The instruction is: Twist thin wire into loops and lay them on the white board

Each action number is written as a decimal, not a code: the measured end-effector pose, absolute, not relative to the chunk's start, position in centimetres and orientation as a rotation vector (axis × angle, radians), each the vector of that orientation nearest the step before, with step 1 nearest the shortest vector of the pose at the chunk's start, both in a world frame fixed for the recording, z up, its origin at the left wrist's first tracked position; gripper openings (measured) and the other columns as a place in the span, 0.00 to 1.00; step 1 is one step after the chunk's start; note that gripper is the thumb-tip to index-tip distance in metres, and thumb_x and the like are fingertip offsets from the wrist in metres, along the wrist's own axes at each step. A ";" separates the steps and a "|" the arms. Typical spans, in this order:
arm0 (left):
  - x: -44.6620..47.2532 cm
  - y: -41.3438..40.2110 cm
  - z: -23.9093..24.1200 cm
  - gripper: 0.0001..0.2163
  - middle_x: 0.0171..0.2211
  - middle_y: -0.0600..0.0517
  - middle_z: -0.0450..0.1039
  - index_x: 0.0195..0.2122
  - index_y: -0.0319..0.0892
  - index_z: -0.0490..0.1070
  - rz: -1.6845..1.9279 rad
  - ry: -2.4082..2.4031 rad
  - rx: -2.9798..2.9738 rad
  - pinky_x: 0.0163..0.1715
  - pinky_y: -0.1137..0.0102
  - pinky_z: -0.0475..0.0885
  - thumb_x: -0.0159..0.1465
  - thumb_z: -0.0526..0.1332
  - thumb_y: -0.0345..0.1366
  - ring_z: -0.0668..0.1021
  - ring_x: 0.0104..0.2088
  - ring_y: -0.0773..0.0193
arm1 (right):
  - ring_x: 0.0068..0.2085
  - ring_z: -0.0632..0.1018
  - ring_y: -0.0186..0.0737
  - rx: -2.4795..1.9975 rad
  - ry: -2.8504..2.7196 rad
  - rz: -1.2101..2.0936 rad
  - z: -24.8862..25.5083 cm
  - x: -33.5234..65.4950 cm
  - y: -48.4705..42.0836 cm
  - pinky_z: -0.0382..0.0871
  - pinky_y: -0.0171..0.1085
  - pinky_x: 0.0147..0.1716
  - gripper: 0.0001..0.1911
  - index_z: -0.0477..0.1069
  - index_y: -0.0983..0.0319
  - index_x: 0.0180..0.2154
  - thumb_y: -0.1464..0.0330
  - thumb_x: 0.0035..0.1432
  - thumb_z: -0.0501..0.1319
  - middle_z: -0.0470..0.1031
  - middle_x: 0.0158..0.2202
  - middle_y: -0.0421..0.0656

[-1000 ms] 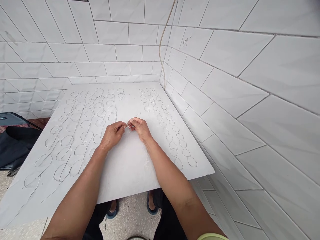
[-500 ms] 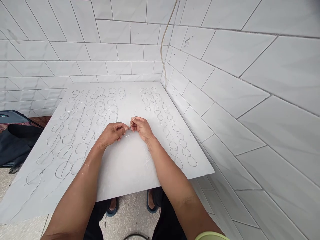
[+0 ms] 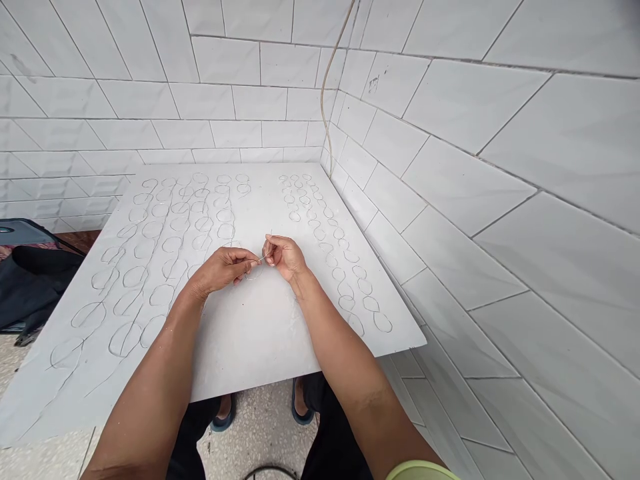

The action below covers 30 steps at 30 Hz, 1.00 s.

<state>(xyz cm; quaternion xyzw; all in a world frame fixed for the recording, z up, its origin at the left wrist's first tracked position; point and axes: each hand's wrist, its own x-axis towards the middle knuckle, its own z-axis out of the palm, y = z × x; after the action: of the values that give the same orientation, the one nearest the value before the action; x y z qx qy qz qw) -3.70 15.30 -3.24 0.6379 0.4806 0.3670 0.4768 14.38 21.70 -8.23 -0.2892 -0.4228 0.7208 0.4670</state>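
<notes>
Over the middle of the white board [image 3: 250, 353], both my hands are pinched close together on one thin wire [image 3: 263, 257]. My left hand [image 3: 225, 269] grips it between thumb and fingertips, and a faint wire loop [image 3: 253, 272] hangs just below those fingers. My right hand [image 3: 285, 256] pinches the same wire from the right, with a short end poking up above the fingers. To the left lie several rows of thin wire rings [image 3: 135, 277] joined by long strands. Smaller linked rings [image 3: 339, 274] lie in rows at the right.
White tiled walls [image 3: 500, 220] meet in a corner behind and to the right of the board. A beige cable [image 3: 324, 100] runs down that corner. At far left, dark cloth [image 3: 37, 287] hangs on a chair [image 3: 30, 230]. Speckled floor [image 3: 260, 427] shows below.
My right hand has shifted slightly right and down, and the wire between my hands shows more plainly. The left hand stays almost in place.
</notes>
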 end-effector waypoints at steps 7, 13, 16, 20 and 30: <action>-3.8 15.0 -2.8 0.07 0.22 0.50 0.72 0.31 0.43 0.83 0.779 1.159 1.578 0.19 0.70 0.66 0.56 0.70 0.40 0.70 0.18 0.66 | 0.19 0.61 0.32 -0.728 -0.932 1.849 -7.9 14.3 21.4 0.46 0.35 0.19 0.21 0.60 0.59 0.16 0.62 0.53 0.65 0.63 0.17 0.38; -4.3 15.1 -2.9 0.10 0.24 0.52 0.71 0.36 0.43 0.82 0.642 1.134 1.651 0.22 0.71 0.67 0.61 0.66 0.43 0.69 0.20 0.69 | 0.18 0.59 0.29 -0.758 -0.919 1.889 -7.9 14.5 21.4 0.43 0.33 0.17 0.22 0.60 0.60 0.17 0.61 0.51 0.69 0.61 0.17 0.36; -4.4 15.3 -3.0 0.11 0.26 0.53 0.70 0.37 0.42 0.80 0.697 1.181 1.651 0.24 0.72 0.67 0.63 0.65 0.44 0.70 0.22 0.69 | 0.19 0.64 0.29 -0.784 -0.952 1.782 -7.7 14.6 21.4 0.50 0.32 0.17 0.24 0.66 0.61 0.20 0.52 0.54 0.69 0.65 0.19 0.37; -4.2 15.5 -3.5 0.12 0.27 0.53 0.70 0.36 0.41 0.78 0.899 1.328 1.639 0.24 0.71 0.67 0.64 0.62 0.44 0.70 0.22 0.69 | 0.24 0.73 0.33 -0.876 -1.007 1.652 -7.4 14.4 21.3 0.60 0.33 0.18 0.28 0.74 0.63 0.31 0.42 0.57 0.62 0.72 0.27 0.43; -3.7 15.7 -4.9 0.11 0.20 0.56 0.63 0.32 0.43 0.76 0.848 1.473 1.798 0.21 0.71 0.59 0.65 0.57 0.41 0.65 0.20 0.67 | 0.24 0.72 0.32 -1.042 -1.292 1.383 -8.6 12.4 20.7 0.65 0.32 0.21 0.08 0.75 0.62 0.32 0.64 0.55 0.64 0.75 0.27 0.40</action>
<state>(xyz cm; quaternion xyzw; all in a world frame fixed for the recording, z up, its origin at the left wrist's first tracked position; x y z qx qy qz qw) -3.70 15.67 -4.94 0.6865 0.5624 0.3238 0.3278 12.44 20.73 -8.61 -0.4255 -0.5276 0.5644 0.4711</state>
